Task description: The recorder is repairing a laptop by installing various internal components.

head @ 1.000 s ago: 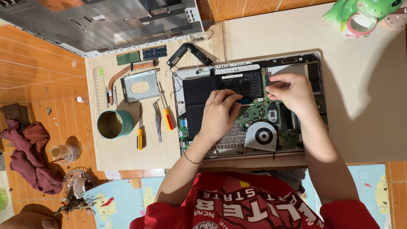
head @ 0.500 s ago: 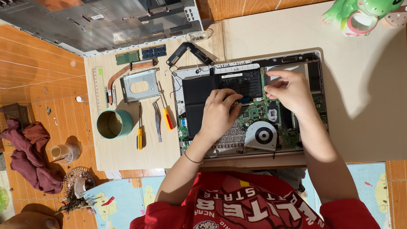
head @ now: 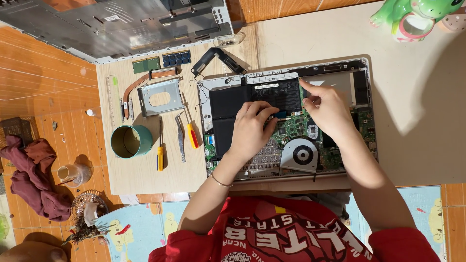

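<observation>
An opened laptop base [head: 359, 73] lies in front of me with its black battery [head: 233, 99], green circuit board [head: 296, 127] and round fan [head: 303, 155] exposed. My left hand [head: 251, 130] rests on the battery's lower part, fingers closed around a small blue tool [head: 280, 115] whose tip points at the board. My right hand [head: 329, 110] hovers over the board's right half. Its curled fingertips touch the battery's right edge, and whether they pinch anything is hidden.
Left of the laptop, a wooden board [head: 145, 179] carries a teal cup [head: 130, 141], yellow screwdriver [head: 159, 154], red-handled screwdriver [head: 192, 133], tweezers [head: 181, 138], metal drive bracket [head: 159, 98], copper heat pipe [head: 145, 80] and memory modules [head: 176, 58]. The grey laptop cover [head: 121, 24] lies behind.
</observation>
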